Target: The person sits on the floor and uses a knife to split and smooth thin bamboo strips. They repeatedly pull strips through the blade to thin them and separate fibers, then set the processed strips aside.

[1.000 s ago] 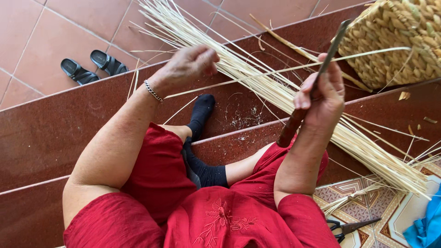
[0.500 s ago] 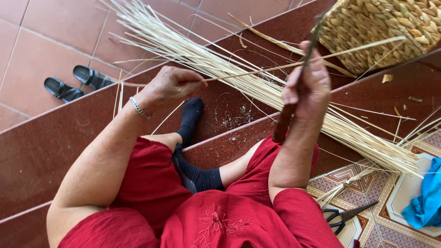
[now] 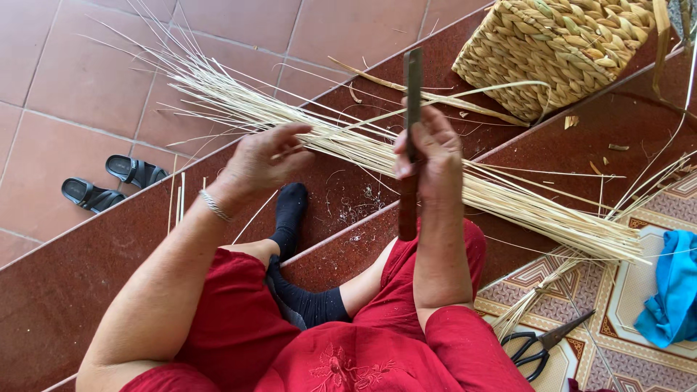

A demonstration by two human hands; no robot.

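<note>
Straw (image 3: 406, 156) lies in a long pale bundle across the dark red steps, fanned at the upper left and tapering toward the lower right. One thin strand (image 3: 435, 101) loops out from it between the two hands. The left hand (image 3: 258, 160) rests at the bundle, its fingers pinched together on that strand. The right hand (image 3: 428, 156) has its fingers clamped round a knife (image 3: 411, 138), held upright with the blade up and the brown handle hanging below the fist.

The blade stands just beside the pinched strand and near the left fingers, so a slip along the straw could, I judge, nick them. A hard pull might snap the strand, which looks brittle. Loose stalks spread over the step edge could slide down to the tiled floor. Scissors (image 3: 541, 348) lie near the right knee, where a shifting leg might catch them.

A woven basket (image 3: 559, 51) sits on the upper step, tilted; what it holds cannot be seen. Blue cloth (image 3: 671, 290) lies at the right edge, sandals (image 3: 109, 181) well apart on the left.
</note>
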